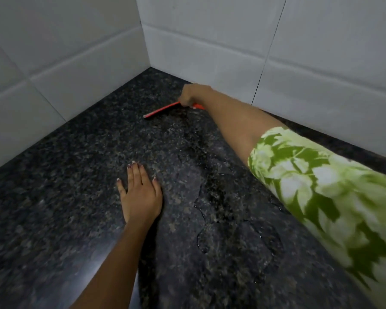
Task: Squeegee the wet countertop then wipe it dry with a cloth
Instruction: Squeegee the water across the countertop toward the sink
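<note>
The red squeegee [163, 110] is lying blade-down on the dark speckled granite countertop [60, 175], near the corner where the two white tiled walls [221, 41] are meeting. The right hand [193, 94] is closing around its handle in a fist, the arm in a green floral sleeve [325, 190] reaching out across the stone. Nearer the person than the squeegee, a puddle of water [212, 197] is spreading in a long streak toward the counter's front edge. The left hand [140, 192] is resting flat, fingers spread and gripping nothing, beside that puddle on what looks like drier stone. To my eye she is setting up a pull stroke; keeping the blade pressed evenly and drawing it straight back through the water should carry it off cleanly. I am seeing no cloth anywhere.
</note>
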